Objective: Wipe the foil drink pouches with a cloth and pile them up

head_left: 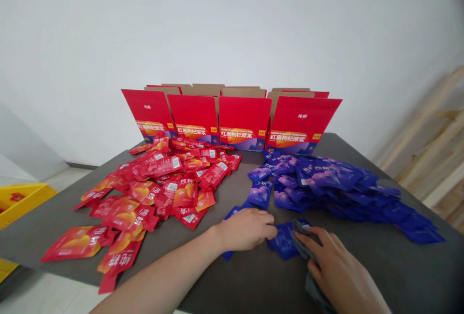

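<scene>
My left hand (246, 229) rests palm down near the table's front edge, fingers curled onto a blue sachet (284, 240) and another blue one partly hidden beneath it. My right hand (335, 268) lies just right of it, fingers pressed on a dark grey cloth (302, 241) that overlaps the same blue sachet. A heap of blue sachets (326, 183) spreads across the right of the table. A heap of red sachets (159, 188) covers the left.
Several open red cartons (232, 121) stand in a row at the back of the dark table (224, 275). A yellow crate (18, 200) sits off the left edge. A wooden frame (435, 130) stands at the right.
</scene>
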The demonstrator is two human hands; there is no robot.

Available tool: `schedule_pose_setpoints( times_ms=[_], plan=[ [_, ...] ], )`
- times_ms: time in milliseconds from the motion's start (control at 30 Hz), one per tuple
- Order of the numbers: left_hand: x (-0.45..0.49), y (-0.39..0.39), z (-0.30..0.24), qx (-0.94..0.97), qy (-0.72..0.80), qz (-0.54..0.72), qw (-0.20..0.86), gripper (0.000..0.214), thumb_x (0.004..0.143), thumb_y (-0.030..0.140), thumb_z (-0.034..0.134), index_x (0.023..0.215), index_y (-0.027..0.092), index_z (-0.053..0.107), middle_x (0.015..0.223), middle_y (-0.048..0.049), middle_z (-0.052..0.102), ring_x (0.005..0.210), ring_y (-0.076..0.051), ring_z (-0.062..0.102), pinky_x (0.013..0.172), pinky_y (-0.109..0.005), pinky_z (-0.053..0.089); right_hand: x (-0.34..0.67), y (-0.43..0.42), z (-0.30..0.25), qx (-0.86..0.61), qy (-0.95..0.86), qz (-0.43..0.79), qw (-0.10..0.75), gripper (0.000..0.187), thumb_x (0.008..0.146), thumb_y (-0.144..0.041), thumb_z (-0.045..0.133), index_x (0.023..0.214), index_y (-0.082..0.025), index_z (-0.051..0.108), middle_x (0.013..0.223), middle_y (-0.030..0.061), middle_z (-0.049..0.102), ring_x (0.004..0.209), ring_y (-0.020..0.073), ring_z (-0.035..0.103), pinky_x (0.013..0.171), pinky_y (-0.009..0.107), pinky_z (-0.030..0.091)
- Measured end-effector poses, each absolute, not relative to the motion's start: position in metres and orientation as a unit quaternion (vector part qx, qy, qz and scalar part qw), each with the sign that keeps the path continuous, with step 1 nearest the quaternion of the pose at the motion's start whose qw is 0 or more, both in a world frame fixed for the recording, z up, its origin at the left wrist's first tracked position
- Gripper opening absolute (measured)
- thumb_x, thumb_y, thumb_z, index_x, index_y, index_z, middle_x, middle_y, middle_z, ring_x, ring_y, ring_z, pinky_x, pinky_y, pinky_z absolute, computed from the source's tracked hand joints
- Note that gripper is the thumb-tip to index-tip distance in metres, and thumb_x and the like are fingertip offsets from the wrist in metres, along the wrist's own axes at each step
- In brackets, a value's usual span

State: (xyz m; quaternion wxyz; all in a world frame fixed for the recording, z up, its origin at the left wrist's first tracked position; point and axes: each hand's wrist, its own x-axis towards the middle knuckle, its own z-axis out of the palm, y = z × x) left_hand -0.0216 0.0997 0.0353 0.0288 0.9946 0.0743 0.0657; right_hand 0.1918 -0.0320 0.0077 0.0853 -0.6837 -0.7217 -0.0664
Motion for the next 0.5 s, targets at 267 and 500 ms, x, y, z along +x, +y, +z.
schedule_pose_setpoints(
  times_ms=[267, 500],
  plan=[
    [-0.020, 0.105, 0.028, 0.992, 0.050, 0.083, 0.080, 0.008, 0.087, 0.013, 0.057, 0.089, 0.021, 0.058, 0.097, 0.0003, 0.060, 0.088, -0.012, 0.057, 0.069, -0.023, 0.042, 0.228, -0.039, 0.021, -0.722, -0.681, -0.073, 0.093, 0.039, 0.084, -0.023, 0.044, 0.118, -0.024, 0.064, 0.119, 0.0091, 0.059, 0.104, 0.0228, 0.059, 0.087, 0.039, 0.050],
    [-0.017, 0.108, 0.031, 0.993, 0.039, 0.112, 0.007, 0.011, 0.093, 0.021, 0.053, 0.088, 0.021, 0.063, 0.097, -0.0023, 0.061, 0.090, -0.015, 0.051, 0.077, -0.030, 0.038, 0.161, -0.006, 0.047, -0.643, -0.764, 0.007, 0.045, 0.045, 0.076, -0.009, 0.046, 0.108, -0.034, 0.067, 0.111, 0.0029, 0.060, 0.099, 0.0175, 0.058, 0.084, 0.032, 0.049]
  ],
)
